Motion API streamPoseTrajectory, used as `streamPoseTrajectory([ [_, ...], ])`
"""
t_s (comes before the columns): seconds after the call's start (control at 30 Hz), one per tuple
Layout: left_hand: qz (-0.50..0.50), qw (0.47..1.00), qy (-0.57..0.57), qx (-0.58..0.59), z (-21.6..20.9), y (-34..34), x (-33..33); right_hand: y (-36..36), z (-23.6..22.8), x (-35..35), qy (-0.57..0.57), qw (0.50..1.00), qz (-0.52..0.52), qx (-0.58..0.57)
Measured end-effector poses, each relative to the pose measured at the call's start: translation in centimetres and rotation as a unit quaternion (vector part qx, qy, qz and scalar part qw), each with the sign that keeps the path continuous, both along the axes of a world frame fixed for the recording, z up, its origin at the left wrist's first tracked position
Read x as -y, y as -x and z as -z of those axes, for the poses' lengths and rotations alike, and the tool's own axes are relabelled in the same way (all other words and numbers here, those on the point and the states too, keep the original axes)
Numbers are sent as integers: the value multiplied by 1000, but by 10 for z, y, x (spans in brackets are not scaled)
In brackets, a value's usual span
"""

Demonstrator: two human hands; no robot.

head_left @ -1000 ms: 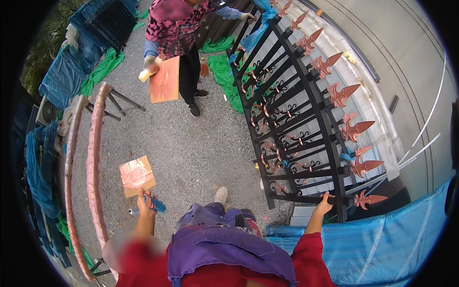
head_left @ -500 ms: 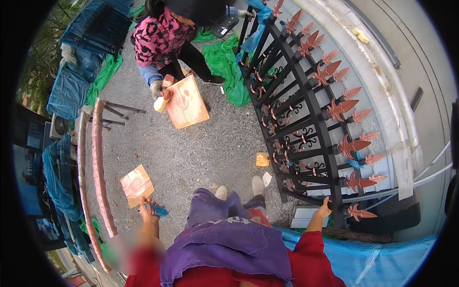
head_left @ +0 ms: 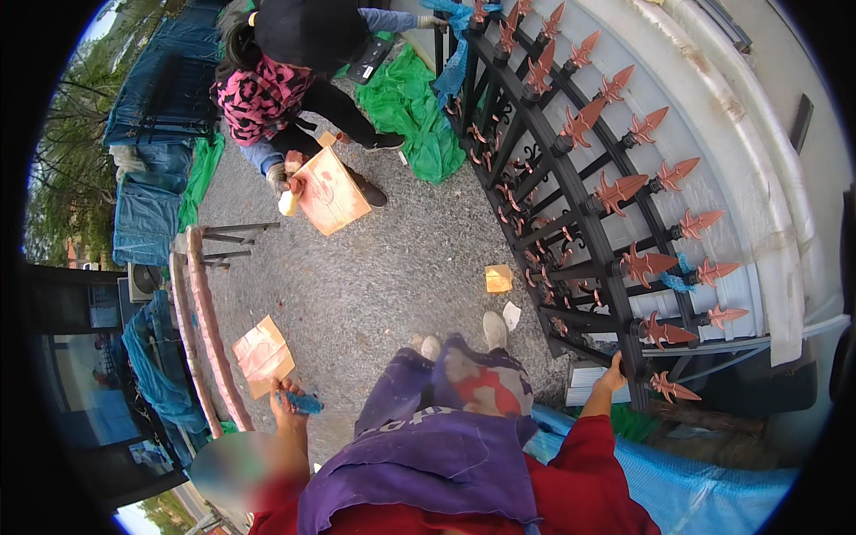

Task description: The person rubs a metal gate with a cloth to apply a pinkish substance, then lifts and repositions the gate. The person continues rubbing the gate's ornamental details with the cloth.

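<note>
My left hand is closed round a small blue piece, maybe mesh wrap; its exact kind is too small to tell. A cardboard sheet with reddish paint lies on the ground just beyond that hand. On my other side, my right hand grips the near end of a black metal fence panel with copper-coloured spear tips. A person at the far end has one gloved hand on a second fence panel post and the other at a paint-smeared cardboard sheet and a yellowish sponge-like piece.
Green netting lies on the ground near the person. Wrapped rails stand at my left, with blue-wrapped stacks behind. A small yellow piece lies by the fence foot. Blue sheeting spreads behind my right arm.
The fence's near spear tips have spread apart and its two panels look more separated. The person leans further down and left. My view has shifted slightly; both my hands keep their hold.
</note>
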State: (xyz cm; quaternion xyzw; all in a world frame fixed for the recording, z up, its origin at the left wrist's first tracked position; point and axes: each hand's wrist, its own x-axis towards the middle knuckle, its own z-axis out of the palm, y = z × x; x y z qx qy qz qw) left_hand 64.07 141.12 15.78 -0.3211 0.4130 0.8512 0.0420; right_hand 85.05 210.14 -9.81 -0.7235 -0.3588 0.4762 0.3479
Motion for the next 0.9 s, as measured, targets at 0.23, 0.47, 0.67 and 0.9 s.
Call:
streamPoseTrajectory([
  [0.23, -36, 995, 77, 55, -18, 12, -36, 7, 18, -33, -16, 1000, -12, 12],
  [0.47, -26, 989, 120, 85, -25, 3, -27, -3, 52, -60, 119, 987, 65, 81],
  [0.67, -5, 986, 148, 69, -38, 13, -57, -26, 106, -77, 98, 990, 89, 53],
  [0.9, 19, 983, 168, 69, -56, 20, -70, 20, 53, -121, 138, 985, 68, 80],
])
